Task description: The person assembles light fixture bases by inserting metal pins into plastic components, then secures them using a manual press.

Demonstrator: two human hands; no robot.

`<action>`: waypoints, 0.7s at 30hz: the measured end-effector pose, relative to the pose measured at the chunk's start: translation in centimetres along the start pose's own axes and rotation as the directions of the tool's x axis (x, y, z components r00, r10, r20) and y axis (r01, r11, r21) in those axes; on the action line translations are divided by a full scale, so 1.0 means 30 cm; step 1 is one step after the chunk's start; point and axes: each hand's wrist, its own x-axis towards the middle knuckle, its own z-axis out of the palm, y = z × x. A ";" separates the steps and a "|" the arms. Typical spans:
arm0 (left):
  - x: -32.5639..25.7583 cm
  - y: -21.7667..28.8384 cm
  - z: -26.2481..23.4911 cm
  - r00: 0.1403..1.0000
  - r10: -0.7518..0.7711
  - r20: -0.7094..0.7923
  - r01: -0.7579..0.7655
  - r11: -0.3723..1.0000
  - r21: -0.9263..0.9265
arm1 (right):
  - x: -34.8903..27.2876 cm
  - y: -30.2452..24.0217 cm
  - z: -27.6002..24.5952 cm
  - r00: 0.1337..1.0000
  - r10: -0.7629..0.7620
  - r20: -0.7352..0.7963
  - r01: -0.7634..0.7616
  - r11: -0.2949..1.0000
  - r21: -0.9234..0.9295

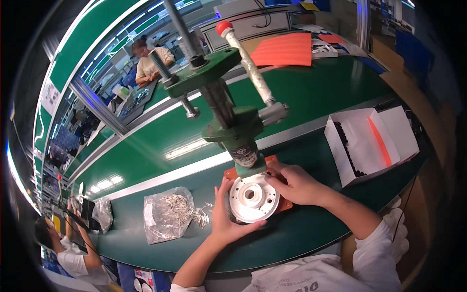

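head view
left hand (227, 216): fingers curled round the left rim of the white disc, thumb up along its edge, palm cupping it from below-left.
right hand (296, 185): lying on the disc's upper right edge, fingers bent and pressed together, tips pointing at the press base; whether they pinch a small part i cannot tell.
disc (253, 197): round white plastic piece with a centre hole and raised ribs, held between both hands, lying over the orange plate.
plate (284, 204): orange, flat, under the disc; its corners show just past the right hand and above the left thumb.
press (233, 126): green hand press standing just beyond the fingertips of both hands, its ram right above the disc's far edge.
lever (245, 61): silver bar with a red knob, slanting up and away from the right hand.
bag (168, 214): clear bag of small metal pins, just left of the left hand; loose pins (202, 216) lie between bag and wrist.
box (369, 143): open white box with dark small parts along its left wall, well right of the right hand.
bench (301, 233): green top under everything.
other people: one seated far off beyond the press, another at the lower left edge.
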 end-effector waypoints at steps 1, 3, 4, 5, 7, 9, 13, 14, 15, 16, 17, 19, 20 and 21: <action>0.010 0.008 -0.005 1.000 0.000 -0.017 0.001 0.996 0.087 | -0.002 -0.030 -0.003 0.998 0.014 -0.059 -0.014 1.000 -0.005; 0.028 0.034 -0.005 0.999 0.005 -0.052 0.006 0.981 0.196 | -0.007 0.016 0.009 0.978 -0.113 -0.178 0.098 0.991 -0.091; 0.034 0.043 -0.004 0.999 0.007 -0.046 0.002 0.980 0.200 | -0.011 0.040 0.012 0.930 -0.244 -0.274 0.195 0.962 -0.192; 0.038 0.048 -0.003 0.999 0.013 -0.039 -0.003 0.967 0.254 | -0.019 0.054 0.007 0.929 -0.243 -0.281 0.194 0.962 -0.190; 0.033 0.053 -0.001 1.000 0.013 -0.024 -0.005 0.950 0.312 | -0.036 0.080 0.006 0.958 -0.141 -0.249 0.114 0.986 -0.118; 0.024 0.055 0.007 0.999 0.006 -0.049 0.009 0.958 0.288 | -0.048 0.103 0.011 0.948 -0.186 -0.256 0.154 0.978 -0.140; 0.025 0.055 0.033 0.992 0.093 -0.084 -0.066 0.958 0.280 | -0.073 0.088 0.004 0.945 -0.268 -0.187 0.223 0.947 -0.230; 0.018 0.040 0.040 0.993 0.093 -0.079 -0.067 0.957 0.283 | -0.074 0.094 0.008 0.944 -0.267 -0.192 0.222 0.948 -0.226; 0.013 0.022 0.051 0.993 0.052 -0.105 -0.029 0.977 0.210 | -0.080 0.103 0.009 0.953 -0.258 -0.158 0.222 0.950 -0.218; 0.011 0.012 0.058 0.992 0.010 -0.127 0.008 0.991 0.136 | -0.084 0.112 0.008 0.960 -0.250 -0.123 0.221 0.952 -0.210; 0.011 0.012 0.057 0.993 0.012 -0.121 0.005 0.991 0.135 | -0.087 0.119 0.000 0.962 -0.263 -0.077 0.243 0.948 -0.206; 0.017 0.022 0.047 0.996 0.046 -0.079 -0.017 0.943 0.332 | -0.089 0.127 -0.001 0.957 -0.281 -0.076 0.254 0.934 -0.250; 0.022 0.031 0.049 0.996 0.046 -0.073 -0.019 0.943 0.333 | -0.090 0.130 0.000 0.951 -0.301 -0.069 0.268 0.916 -0.297; 0.024 0.046 0.050 0.995 0.022 -0.094 0.011 0.940 0.340 | -0.092 0.132 0.005 0.952 -0.299 -0.073 0.266 0.918 -0.294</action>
